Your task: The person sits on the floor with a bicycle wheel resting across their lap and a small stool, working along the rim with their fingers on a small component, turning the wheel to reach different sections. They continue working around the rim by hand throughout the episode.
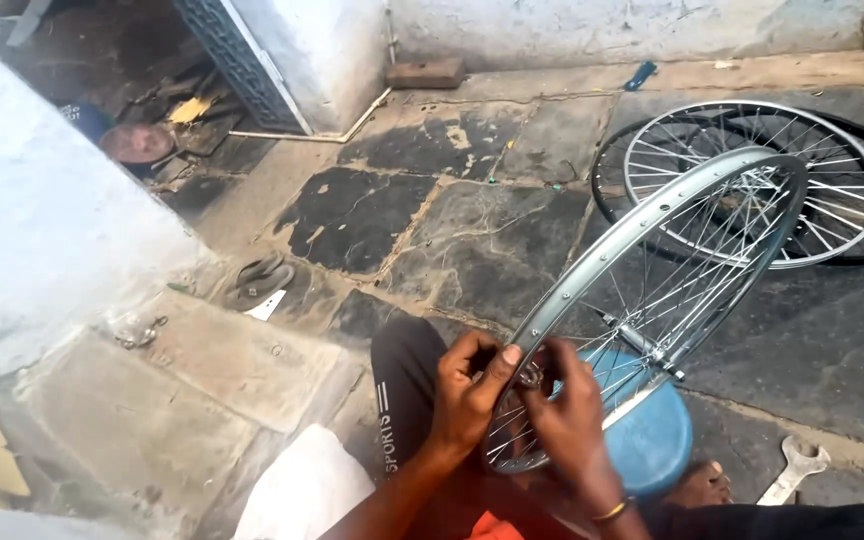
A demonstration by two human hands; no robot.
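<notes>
Down close, both hands are on the near edge of the bicycle wheel rim (652,225), which stands tilted on the person's lap and leans up and away to the right. The left hand (467,395) is clenched around the rim's near edge, thumb laid over the metal. The right hand (567,415) is pinched shut on something small at the rim, probably a spoke nipple, though the fingers hide it too well to be sure. The spokes (672,280) fan out from the hub (642,345), which sits just above a blue stool (652,440).

To do this well, the left hand should keep the rim from rocking while the right turns in small, even amounts; the wheel wants steadying against the knee, and each spoke wants the same feel as its neighbour, or the rim pulls out of true.

A little further out, a wrench (795,470) lies on the stone to the right, near a bare foot (702,485). To the left, a worn sandal (257,278) rests on the stone floor (432,230). Beyond the held wheel, a second wheel (837,160) lies flat on the ground over a dark tyre (607,165). At the far wall, a brick (425,72) sits beside a thin white pipe (297,135).
</notes>
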